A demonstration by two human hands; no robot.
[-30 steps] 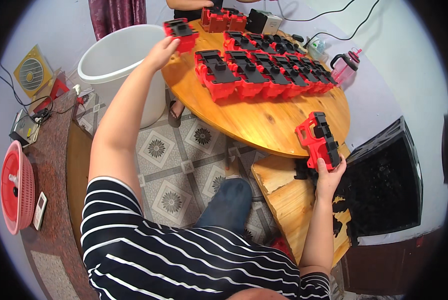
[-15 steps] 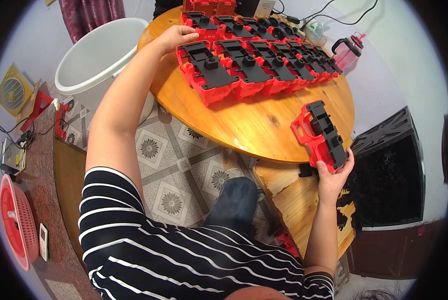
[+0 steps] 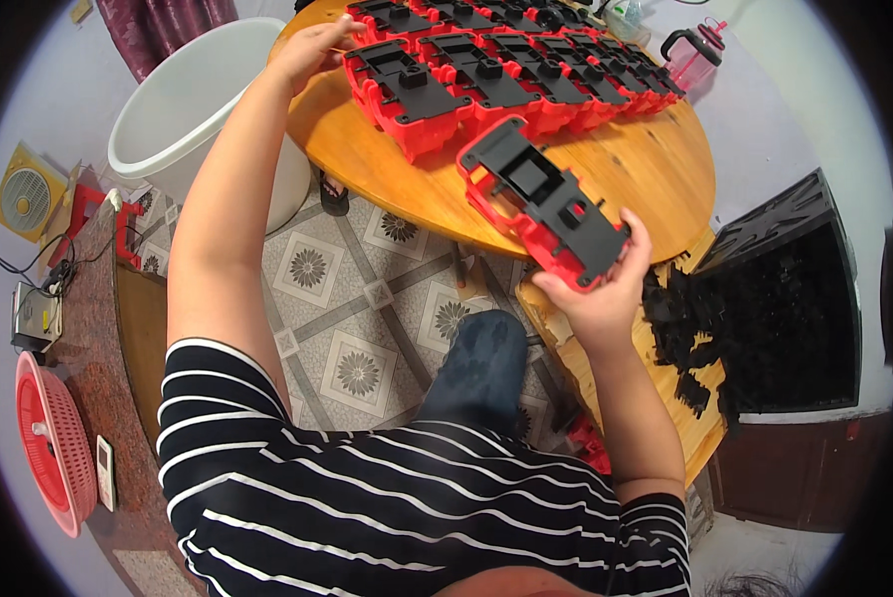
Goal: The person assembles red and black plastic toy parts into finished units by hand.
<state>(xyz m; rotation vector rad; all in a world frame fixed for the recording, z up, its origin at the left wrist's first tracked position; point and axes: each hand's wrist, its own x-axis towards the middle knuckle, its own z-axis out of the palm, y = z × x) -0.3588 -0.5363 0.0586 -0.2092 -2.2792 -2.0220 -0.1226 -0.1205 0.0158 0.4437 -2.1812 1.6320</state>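
Observation:
In my right hand (image 3: 606, 298) is a red plastic housing with a black cover (image 3: 588, 241), gripped at its lower end between thumb and fingers. It is tilted and held over the near edge of the round wooden table (image 3: 656, 189). Similar red-and-black housings stand close together in rows on the table, the nearest row starting with a housing (image 3: 407, 90) at its left end. My left hand (image 3: 309, 55) is at the left end of these rows, fingers stretched toward the housings and somewhat apart. I cannot tell whether its fingertips touch one.
A large white tub (image 3: 153, 149) stands left of the table. At the back right is a pink jug with a black handle (image 3: 693, 58). On the right, black plastic parts (image 3: 685, 318) lie on a lower wooden surface beside a large black bin (image 3: 785, 318). A pink basket (image 3: 53, 438) sits at far left.
My right hand has brought the housing left and closer, turning its upper end leftward. My left hand has drawn back slightly to the left with its fingers less curled. The view has shifted.

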